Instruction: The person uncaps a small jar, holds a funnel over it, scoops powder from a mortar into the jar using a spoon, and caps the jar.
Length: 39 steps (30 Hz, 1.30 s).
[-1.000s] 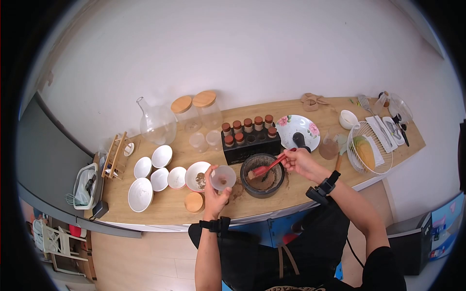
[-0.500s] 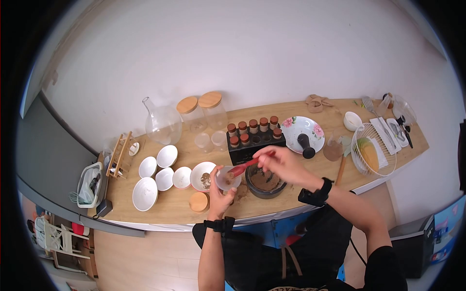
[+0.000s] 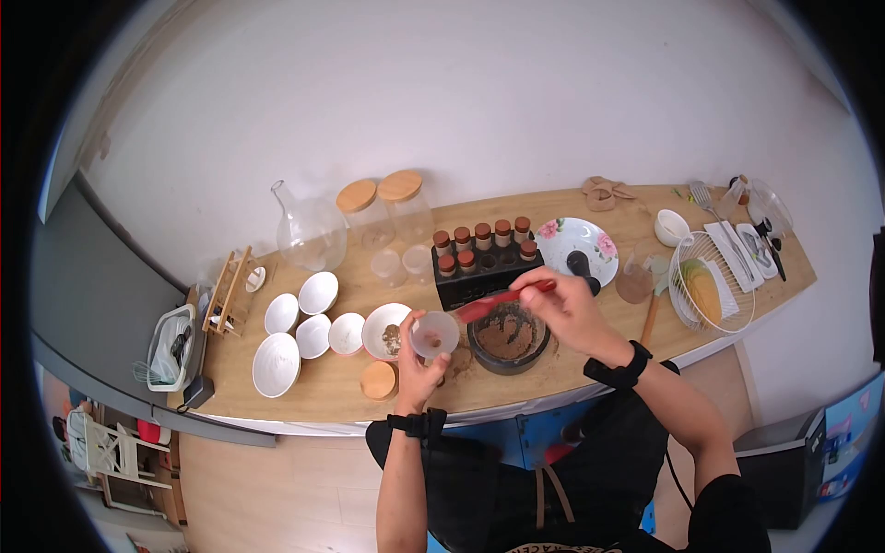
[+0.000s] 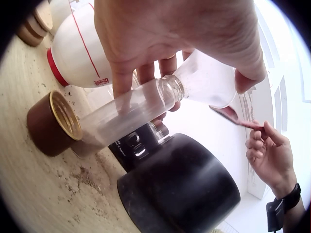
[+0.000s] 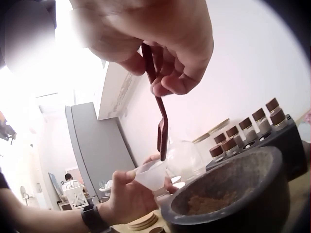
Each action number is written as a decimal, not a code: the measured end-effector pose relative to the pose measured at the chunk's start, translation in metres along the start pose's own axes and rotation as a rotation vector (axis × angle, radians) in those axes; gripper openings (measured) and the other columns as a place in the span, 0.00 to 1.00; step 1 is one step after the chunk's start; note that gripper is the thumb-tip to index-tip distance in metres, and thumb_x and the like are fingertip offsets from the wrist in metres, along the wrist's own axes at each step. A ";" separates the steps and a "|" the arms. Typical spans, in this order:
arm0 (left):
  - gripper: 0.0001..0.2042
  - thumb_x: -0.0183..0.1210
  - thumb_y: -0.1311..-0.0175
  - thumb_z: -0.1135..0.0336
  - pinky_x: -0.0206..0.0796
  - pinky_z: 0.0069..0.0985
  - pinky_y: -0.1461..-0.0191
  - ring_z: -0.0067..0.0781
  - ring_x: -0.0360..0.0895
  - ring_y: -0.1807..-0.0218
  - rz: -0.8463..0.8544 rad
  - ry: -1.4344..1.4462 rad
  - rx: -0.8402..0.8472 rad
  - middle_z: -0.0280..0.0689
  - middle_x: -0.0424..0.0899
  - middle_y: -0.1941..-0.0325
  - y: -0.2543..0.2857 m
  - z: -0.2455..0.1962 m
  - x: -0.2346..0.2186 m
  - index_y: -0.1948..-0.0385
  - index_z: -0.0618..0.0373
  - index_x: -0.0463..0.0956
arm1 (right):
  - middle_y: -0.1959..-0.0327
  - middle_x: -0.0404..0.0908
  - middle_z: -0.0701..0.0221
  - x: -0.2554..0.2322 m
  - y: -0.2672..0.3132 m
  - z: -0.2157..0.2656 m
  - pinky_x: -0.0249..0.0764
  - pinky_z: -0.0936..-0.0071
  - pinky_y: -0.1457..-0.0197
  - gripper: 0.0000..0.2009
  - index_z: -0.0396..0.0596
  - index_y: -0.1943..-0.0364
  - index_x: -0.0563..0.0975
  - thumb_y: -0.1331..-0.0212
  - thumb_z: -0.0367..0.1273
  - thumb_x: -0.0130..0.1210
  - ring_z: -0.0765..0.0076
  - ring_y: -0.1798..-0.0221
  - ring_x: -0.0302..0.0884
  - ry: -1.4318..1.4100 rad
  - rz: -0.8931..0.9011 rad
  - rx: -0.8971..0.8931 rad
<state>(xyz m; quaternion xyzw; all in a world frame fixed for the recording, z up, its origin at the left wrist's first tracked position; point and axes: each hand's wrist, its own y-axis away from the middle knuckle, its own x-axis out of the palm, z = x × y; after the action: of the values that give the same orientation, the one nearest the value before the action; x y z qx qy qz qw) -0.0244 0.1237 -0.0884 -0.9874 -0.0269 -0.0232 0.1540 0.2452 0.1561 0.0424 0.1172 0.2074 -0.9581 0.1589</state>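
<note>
My left hand [image 3: 422, 373] grips a clear plastic funnel [image 3: 434, 334] together with a small glass bottle [image 4: 129, 114]. The funnel sits in the bottle's mouth, and pale powder shows low in the bottle. A little brown powder is inside the funnel. My right hand [image 3: 567, 313] pinches the handle of a red spoon [image 3: 479, 306], its head right by the funnel's rim. Below it stands a dark stone mortar [image 3: 510, 367] with brown powder inside. Beside the bottle's base is a brown screw cap [image 4: 53, 124].
A black rack [image 3: 489, 286] of cork-brown-capped bottles stands behind the mortar. Several white bowls [image 3: 277, 364] and a round wooden lid [image 3: 378, 381] are to the left. At right are a floral plate [image 3: 562, 249] with a black pestle [image 3: 581, 267] and a wire basket [image 3: 737, 313]. Spilled powder marks the table.
My right hand brought the red spoon from the mortar to inside the funnel, then lifted it slightly back to the right. My left hand kept holding the funnel and bottle.
</note>
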 end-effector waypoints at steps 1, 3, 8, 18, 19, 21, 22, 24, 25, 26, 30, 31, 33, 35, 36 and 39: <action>0.41 0.70 0.48 0.60 0.67 0.33 0.36 0.34 0.73 0.42 -0.008 -0.021 0.008 0.40 0.72 0.42 0.000 0.001 0.000 0.31 0.52 0.58 | 0.65 0.81 0.74 -0.006 0.001 -0.007 0.74 0.81 0.59 0.11 0.41 0.52 0.81 0.26 0.34 0.54 0.83 0.64 0.76 0.000 0.004 0.000; 0.41 0.70 0.48 0.59 0.67 0.33 0.36 0.34 0.73 0.42 -0.015 -0.022 0.016 0.40 0.71 0.43 0.001 0.002 -0.001 0.31 0.52 0.58 | 0.68 0.81 0.75 -0.016 0.004 -0.024 0.74 0.82 0.59 0.10 0.40 0.56 0.81 0.27 0.34 0.55 0.83 0.66 0.76 -0.001 -0.094 0.092; 0.41 0.71 0.47 0.57 0.67 0.33 0.37 0.34 0.73 0.42 -0.018 -0.051 0.021 0.39 0.71 0.43 0.000 -0.001 0.001 0.31 0.52 0.58 | 0.75 0.82 0.72 -0.008 0.011 -0.039 0.72 0.79 0.68 0.11 0.37 0.61 0.80 0.28 0.34 0.55 0.82 0.72 0.77 -0.043 -0.085 0.216; 0.42 0.71 0.47 0.55 0.67 0.33 0.38 0.34 0.73 0.42 -0.027 -0.054 0.020 0.39 0.72 0.44 -0.001 -0.007 0.003 0.31 0.51 0.58 | 0.76 0.83 0.69 -0.009 0.009 -0.041 0.76 0.76 0.67 0.12 0.37 0.62 0.80 0.28 0.35 0.55 0.79 0.74 0.78 0.008 -0.057 0.290; 0.42 0.71 0.47 0.54 0.67 0.33 0.38 0.34 0.73 0.43 -0.024 -0.049 0.019 0.39 0.73 0.45 0.000 -0.009 0.004 0.31 0.51 0.57 | 0.76 0.83 0.69 -0.006 0.010 -0.039 0.76 0.76 0.67 0.12 0.37 0.63 0.80 0.28 0.35 0.55 0.79 0.73 0.79 -0.078 -0.043 0.288; 0.42 0.71 0.48 0.53 0.67 0.33 0.38 0.34 0.73 0.43 -0.019 -0.055 0.012 0.39 0.73 0.45 0.000 -0.007 0.003 0.31 0.51 0.57 | 0.74 0.83 0.67 -0.005 0.012 -0.046 0.75 0.74 0.67 0.12 0.37 0.61 0.80 0.29 0.34 0.55 0.76 0.72 0.80 -0.073 0.020 0.313; 0.43 0.72 0.48 0.52 0.67 0.33 0.39 0.34 0.73 0.44 -0.021 -0.063 0.008 0.40 0.72 0.45 0.000 -0.007 0.002 0.31 0.51 0.57 | 0.74 0.83 0.65 -0.008 0.011 -0.051 0.74 0.72 0.67 0.11 0.38 0.60 0.80 0.29 0.34 0.56 0.73 0.73 0.79 0.068 0.024 0.236; 0.43 0.72 0.48 0.52 0.67 0.33 0.39 0.34 0.73 0.44 -0.024 -0.063 0.007 0.40 0.73 0.45 0.001 -0.006 0.001 0.31 0.51 0.57 | 0.71 0.84 0.60 -0.019 0.008 -0.055 0.74 0.67 0.65 0.10 0.38 0.57 0.79 0.31 0.32 0.56 0.62 0.72 0.80 0.278 0.053 0.146; 0.43 0.72 0.48 0.51 0.67 0.33 0.39 0.34 0.73 0.44 -0.026 -0.058 0.006 0.39 0.73 0.45 0.000 -0.006 0.001 0.31 0.51 0.57 | 0.71 0.84 0.60 -0.024 0.004 -0.042 0.74 0.67 0.65 0.10 0.38 0.57 0.79 0.31 0.32 0.56 0.62 0.72 0.80 0.279 0.053 0.144; 0.43 0.72 0.48 0.51 0.67 0.33 0.39 0.34 0.73 0.44 -0.028 -0.054 0.007 0.39 0.73 0.45 -0.001 -0.005 0.002 0.31 0.51 0.57 | 0.69 0.84 0.59 -0.030 0.002 -0.025 0.75 0.65 0.62 0.10 0.39 0.57 0.80 0.31 0.33 0.55 0.59 0.69 0.81 0.315 0.088 0.097; 0.43 0.72 0.48 0.52 0.67 0.33 0.38 0.34 0.73 0.43 -0.026 -0.056 0.025 0.39 0.73 0.45 0.001 -0.005 0.002 0.31 0.51 0.57 | 0.61 0.83 0.59 -0.031 0.005 -0.027 0.76 0.60 0.54 0.10 0.41 0.57 0.80 0.31 0.34 0.56 0.51 0.57 0.82 0.501 0.272 -0.180; 0.43 0.72 0.48 0.53 0.67 0.33 0.38 0.34 0.73 0.43 -0.024 -0.049 0.017 0.39 0.72 0.45 0.000 -0.006 0.003 0.31 0.51 0.57 | 0.61 0.83 0.59 -0.029 0.007 -0.025 0.76 0.60 0.54 0.10 0.41 0.57 0.80 0.31 0.34 0.56 0.51 0.57 0.82 0.503 0.271 -0.178; 0.43 0.72 0.47 0.53 0.67 0.33 0.38 0.34 0.73 0.43 -0.021 -0.042 0.017 0.39 0.72 0.45 0.001 -0.003 0.002 0.31 0.51 0.57 | 0.59 0.82 0.59 -0.020 0.011 -0.020 0.77 0.58 0.52 0.10 0.41 0.56 0.80 0.31 0.35 0.56 0.50 0.54 0.81 0.515 0.430 -0.117; 0.42 0.72 0.47 0.53 0.67 0.33 0.38 0.34 0.72 0.43 -0.030 -0.038 0.019 0.39 0.72 0.44 0.001 -0.005 0.001 0.31 0.50 0.57 | 0.61 0.83 0.58 -0.016 0.007 -0.015 0.77 0.59 0.53 0.10 0.40 0.57 0.80 0.31 0.34 0.56 0.50 0.56 0.83 0.528 0.436 -0.153; 0.42 0.71 0.47 0.54 0.67 0.33 0.38 0.34 0.72 0.42 -0.032 -0.047 0.020 0.39 0.72 0.44 0.002 -0.006 0.002 0.31 0.51 0.57 | 0.62 0.83 0.59 -0.015 0.005 -0.014 0.77 0.60 0.54 0.11 0.39 0.56 0.80 0.30 0.34 0.55 0.52 0.58 0.83 0.436 0.447 -0.091; 0.42 0.71 0.48 0.56 0.67 0.33 0.38 0.34 0.72 0.42 -0.030 -0.054 0.031 0.39 0.71 0.43 0.000 -0.004 0.002 0.31 0.51 0.58 | 0.67 0.84 0.62 -0.013 -0.006 -0.011 0.77 0.65 0.59 0.12 0.38 0.56 0.80 0.28 0.34 0.53 0.61 0.65 0.82 0.331 0.404 0.036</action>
<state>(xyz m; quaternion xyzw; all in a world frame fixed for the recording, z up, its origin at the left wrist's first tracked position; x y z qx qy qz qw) -0.0224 0.1225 -0.0843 -0.9847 -0.0464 0.0017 0.1679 0.2569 0.1693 0.0388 0.3144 0.1857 -0.8782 0.3089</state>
